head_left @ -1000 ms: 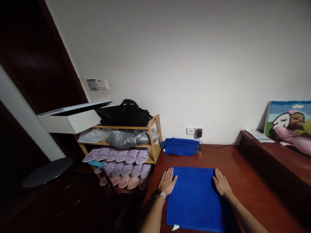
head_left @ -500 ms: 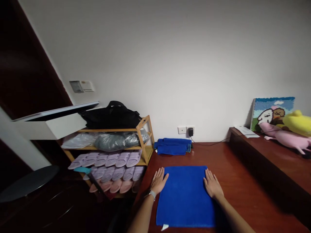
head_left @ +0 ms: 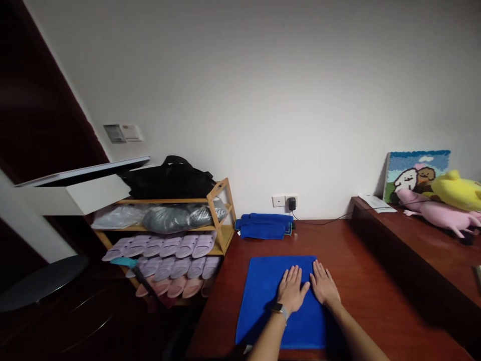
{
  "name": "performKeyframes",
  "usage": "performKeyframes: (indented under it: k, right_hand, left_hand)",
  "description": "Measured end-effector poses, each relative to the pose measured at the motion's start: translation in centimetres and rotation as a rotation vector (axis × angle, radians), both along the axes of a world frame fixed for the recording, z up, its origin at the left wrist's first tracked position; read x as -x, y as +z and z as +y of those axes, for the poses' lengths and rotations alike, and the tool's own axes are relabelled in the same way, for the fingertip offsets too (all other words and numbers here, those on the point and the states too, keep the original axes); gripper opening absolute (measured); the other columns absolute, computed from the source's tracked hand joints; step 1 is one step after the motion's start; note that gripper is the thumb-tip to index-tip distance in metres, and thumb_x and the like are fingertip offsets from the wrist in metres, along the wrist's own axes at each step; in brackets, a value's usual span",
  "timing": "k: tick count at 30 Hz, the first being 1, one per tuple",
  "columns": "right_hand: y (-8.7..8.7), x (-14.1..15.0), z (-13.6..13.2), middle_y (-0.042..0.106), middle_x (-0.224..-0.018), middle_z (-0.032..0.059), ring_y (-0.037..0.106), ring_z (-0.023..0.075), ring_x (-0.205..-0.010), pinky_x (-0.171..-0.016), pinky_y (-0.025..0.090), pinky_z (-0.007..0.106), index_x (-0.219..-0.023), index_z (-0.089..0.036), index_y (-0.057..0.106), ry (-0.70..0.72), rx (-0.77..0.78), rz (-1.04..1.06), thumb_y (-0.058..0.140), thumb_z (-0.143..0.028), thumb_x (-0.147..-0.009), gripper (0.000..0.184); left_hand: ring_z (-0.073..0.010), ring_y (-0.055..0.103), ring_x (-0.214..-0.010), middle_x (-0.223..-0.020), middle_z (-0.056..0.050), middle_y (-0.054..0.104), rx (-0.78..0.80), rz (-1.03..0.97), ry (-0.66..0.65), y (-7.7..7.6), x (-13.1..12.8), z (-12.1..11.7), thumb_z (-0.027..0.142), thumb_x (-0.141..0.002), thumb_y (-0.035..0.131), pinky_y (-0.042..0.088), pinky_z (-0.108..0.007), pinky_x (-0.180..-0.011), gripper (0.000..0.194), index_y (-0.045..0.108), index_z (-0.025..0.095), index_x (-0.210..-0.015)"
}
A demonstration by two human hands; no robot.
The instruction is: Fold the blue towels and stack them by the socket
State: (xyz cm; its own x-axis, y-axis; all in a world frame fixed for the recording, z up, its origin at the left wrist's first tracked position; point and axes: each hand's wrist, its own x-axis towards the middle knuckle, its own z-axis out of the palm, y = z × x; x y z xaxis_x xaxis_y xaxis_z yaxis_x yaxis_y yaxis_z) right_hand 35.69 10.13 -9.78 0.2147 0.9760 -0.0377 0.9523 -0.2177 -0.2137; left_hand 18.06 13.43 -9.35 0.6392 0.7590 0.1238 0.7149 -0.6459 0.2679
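Observation:
A blue towel [head_left: 263, 296] lies spread flat on the reddish-brown table [head_left: 376, 286]. Flat on the towel, right of its middle, rests my left hand [head_left: 292, 290], fingers stretched out; a watch is on that wrist. My right hand [head_left: 325, 286] lies at the towel's right edge with its fingers extended, partly over the cloth and close beside the left hand. Neither hand grips anything. The towel's lower left corner, with a white tag, is partly hidden by my left forearm. Against the wall sit more blue towels [head_left: 265, 226], folded or rolled.
Left of the table stands a wooden shoe rack [head_left: 221, 215] with several slippers [head_left: 173, 245], a black bag [head_left: 173, 180] and a white box [head_left: 97, 193]. A plugged-in adapter [head_left: 292, 203] trails a cable. On the raised ledge at right are a pink plush toy [head_left: 439, 213] and a picture [head_left: 417, 173].
My left hand has moved from the towel's left edge rightward across it, near my right hand. My right hand stays at the right edge. The view has shifted to the right.

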Motion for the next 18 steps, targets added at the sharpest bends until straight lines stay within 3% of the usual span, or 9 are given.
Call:
performKeyframes:
  k: [6,9,12,18]
  right_hand:
    - [-0.4,0.0,0.0,0.021,-0.174,0.0097,0.017,0.0209,-0.162,-0.132,0.011,0.041,-0.165,-0.006,0.022,-0.033,-0.025,0.054,0.013,-0.044,-0.104,0.073]
    - [-0.5,-0.1,0.0,0.02,-0.174,0.0106,0.017,0.0219,-0.162,-0.132,0.011,0.041,-0.165,-0.004,0.021,-0.025,-0.005,0.012,0.013,-0.043,-0.104,0.073]
    - [0.0,0.2,0.1,0.019,-0.175,0.0103,0.017,0.0215,-0.162,-0.131,0.011,0.041,-0.166,-0.005,0.02,-0.03,0.023,-0.019,0.013,-0.042,-0.104,0.073]
    - [0.5,1.0,-1.2,0.018,-0.175,0.0087,0.016,0.0222,-0.162,-0.131,0.012,0.042,-0.166,-0.007,0.021,-0.072,0.034,-0.015,0.014,-0.04,-0.103,0.072]
  left_hand:
    - [-0.0273,0.02,-0.161,-0.173,-0.01,0.023,-0.009,0.106,0.254,0.2,11.5,2.5,0.066,-0.105,0.017,0.021,-0.051,-0.132,0.08,0.025,0.016,-0.167]
    - [-0.0265,0.021,-0.161,-0.174,-0.011,0.023,-0.005,0.102,0.329,0.2,15.4,2.7,0.068,-0.104,0.016,0.022,-0.048,-0.132,0.083,0.026,0.014,-0.166]
    - [-0.0253,0.019,-0.161,-0.174,-0.01,0.022,-0.015,0.089,0.34,0.5,16.3,2.3,0.068,-0.104,0.018,0.023,-0.045,-0.132,0.083,0.027,0.013,-0.166]
    - [-0.0264,0.019,-0.161,-0.173,-0.014,0.022,0.001,0.105,0.338,0.9,15.7,2.0,0.063,-0.104,0.021,0.022,-0.047,-0.132,0.083,0.028,0.008,-0.165]
